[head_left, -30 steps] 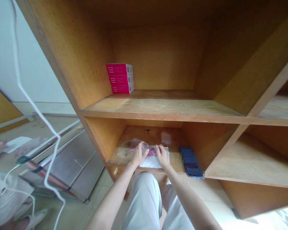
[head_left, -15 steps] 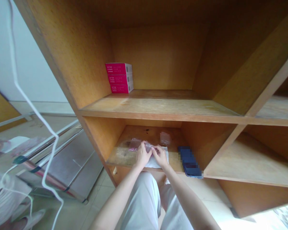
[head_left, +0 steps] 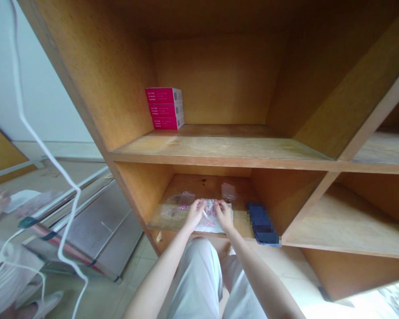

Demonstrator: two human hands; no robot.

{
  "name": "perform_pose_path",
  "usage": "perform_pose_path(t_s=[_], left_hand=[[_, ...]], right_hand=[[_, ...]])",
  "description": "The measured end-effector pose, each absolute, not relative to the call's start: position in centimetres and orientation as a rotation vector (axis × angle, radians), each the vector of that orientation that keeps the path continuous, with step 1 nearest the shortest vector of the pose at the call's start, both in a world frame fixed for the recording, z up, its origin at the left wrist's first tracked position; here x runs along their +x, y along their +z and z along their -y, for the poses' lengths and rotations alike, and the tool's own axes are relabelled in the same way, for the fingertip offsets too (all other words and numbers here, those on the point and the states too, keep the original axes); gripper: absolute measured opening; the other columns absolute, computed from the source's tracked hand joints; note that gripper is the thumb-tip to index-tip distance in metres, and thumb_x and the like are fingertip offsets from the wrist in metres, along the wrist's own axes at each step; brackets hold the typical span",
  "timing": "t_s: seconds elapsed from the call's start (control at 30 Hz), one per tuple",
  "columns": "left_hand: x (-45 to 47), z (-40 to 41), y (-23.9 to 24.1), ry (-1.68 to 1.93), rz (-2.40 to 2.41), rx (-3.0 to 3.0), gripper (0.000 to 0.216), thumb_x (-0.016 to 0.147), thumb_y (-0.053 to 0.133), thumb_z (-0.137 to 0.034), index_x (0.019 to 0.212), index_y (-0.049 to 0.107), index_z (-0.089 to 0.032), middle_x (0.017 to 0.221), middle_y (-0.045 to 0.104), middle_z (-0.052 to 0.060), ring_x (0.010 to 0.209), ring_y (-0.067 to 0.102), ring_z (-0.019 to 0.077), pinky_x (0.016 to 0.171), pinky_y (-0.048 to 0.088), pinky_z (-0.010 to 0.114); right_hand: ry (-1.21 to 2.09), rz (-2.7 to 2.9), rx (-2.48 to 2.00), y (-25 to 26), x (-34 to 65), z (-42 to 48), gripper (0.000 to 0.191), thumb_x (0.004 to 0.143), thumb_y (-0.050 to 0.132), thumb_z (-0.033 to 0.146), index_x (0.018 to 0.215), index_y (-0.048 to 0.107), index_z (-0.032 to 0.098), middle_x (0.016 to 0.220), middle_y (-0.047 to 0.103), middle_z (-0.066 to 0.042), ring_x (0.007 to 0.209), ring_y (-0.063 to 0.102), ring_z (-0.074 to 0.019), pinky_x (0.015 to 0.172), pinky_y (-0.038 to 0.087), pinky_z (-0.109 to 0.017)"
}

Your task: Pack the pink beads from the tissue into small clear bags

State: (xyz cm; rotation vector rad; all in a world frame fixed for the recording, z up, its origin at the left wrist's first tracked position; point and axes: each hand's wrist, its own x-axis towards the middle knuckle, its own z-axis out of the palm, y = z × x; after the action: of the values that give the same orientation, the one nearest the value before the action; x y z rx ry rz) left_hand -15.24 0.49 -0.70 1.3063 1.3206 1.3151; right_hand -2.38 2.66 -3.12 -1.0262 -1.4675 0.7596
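My left hand (head_left: 194,213) and my right hand (head_left: 224,215) pinch the two sides of a clear plastic bag (head_left: 209,213) near its top. Small pink pieces (head_left: 209,224) show low between my hands; whether they lie inside the bag or under it I cannot tell. Beneath is a white sheet (head_left: 217,229) on the lower shelf (head_left: 168,220). Left of my left hand lies another clear bag (head_left: 187,198) with pink pieces at its near end. Behind my right hand is a flat clear bag (head_left: 228,191) with nothing visible in it.
A dark blue phone-like object (head_left: 262,223), partly pixelated, lies right of my hands at the shelf edge. Three pink boxes (head_left: 164,109) are stacked on the shelf above. A white cable (head_left: 49,153) hangs at left, before a metal cart (head_left: 96,230) and another person (head_left: 6,270).
My hands have moved apart from being close together. The clear bag is now spread between them, and the pink pieces have come into view.
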Motion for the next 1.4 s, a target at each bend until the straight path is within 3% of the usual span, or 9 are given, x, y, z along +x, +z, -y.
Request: perform_pose_path(t_s=[0.13,0.43,0.77,1.17,1.4], left_hand=[[-15.7,-0.3,-0.5,1.289,-1.306,1.291,0.033,0.075,0.046,-0.048,0.082,0.05,-0.016,0.067,0.056,0.0,0.041,0.049,0.0076,0.032,0.031,0.017],[-16.5,-0.5,-1.5,1.328,-1.338,1.308,0.028,0.072,0.052,-0.042,0.074,0.052,-0.014,0.051,0.044,-0.005,0.038,0.044,0.0068,0.03,0.028,0.015],[-16.3,-0.3,-0.4,1.232,-1.237,1.281,0.035,0.067,0.058,-0.045,0.078,0.057,-0.012,0.059,0.056,0.0,0.041,0.049,0.0073,0.034,0.033,0.016],[-15.8,-1.0,-1.0,1.235,-1.297,1.328,0.031,0.066,0.061,-0.04,0.077,0.06,-0.011,0.061,0.059,0.003,0.045,0.051,0.0096,0.034,0.036,0.017],[-16.2,-0.5,-0.7,1.254,-1.209,1.279,0.04,0.071,0.053,-0.049,0.082,0.06,-0.011,0.07,0.064,0.006,0.059,0.061,0.0146,0.04,0.044,0.019]], right_hand=[[0.798,1.445,-1.014,-3.3,-2.3,-2.8,0.025,0.079,0.041,0.039,0.073,0.052,0.017,0.062,0.055,-0.001,0.055,0.05,-0.0131,0.05,0.039,-0.022],[0.783,1.529,-1.005,-3.5,-2.4,-2.8,0.025,0.079,0.041,0.038,0.075,0.054,0.017,0.065,0.057,-0.002,0.058,0.053,-0.0138,0.052,0.039,-0.023],[0.75,1.537,-0.992,-3.4,-2.3,-2.5,0.026,0.079,0.041,0.038,0.07,0.054,0.018,0.064,0.057,-0.002,0.06,0.053,-0.0142,0.054,0.041,-0.023],[0.691,1.659,-0.943,-3.0,-2.5,-2.1,0.026,0.079,0.043,0.038,0.076,0.058,0.017,0.071,0.062,-0.004,0.064,0.057,-0.0149,0.057,0.044,-0.024],[0.707,1.628,-0.97,-3.1,-2.4,-2.2,0.027,0.08,0.043,0.04,0.08,0.058,0.018,0.074,0.063,-0.005,0.066,0.058,-0.0157,0.06,0.044,-0.025]])
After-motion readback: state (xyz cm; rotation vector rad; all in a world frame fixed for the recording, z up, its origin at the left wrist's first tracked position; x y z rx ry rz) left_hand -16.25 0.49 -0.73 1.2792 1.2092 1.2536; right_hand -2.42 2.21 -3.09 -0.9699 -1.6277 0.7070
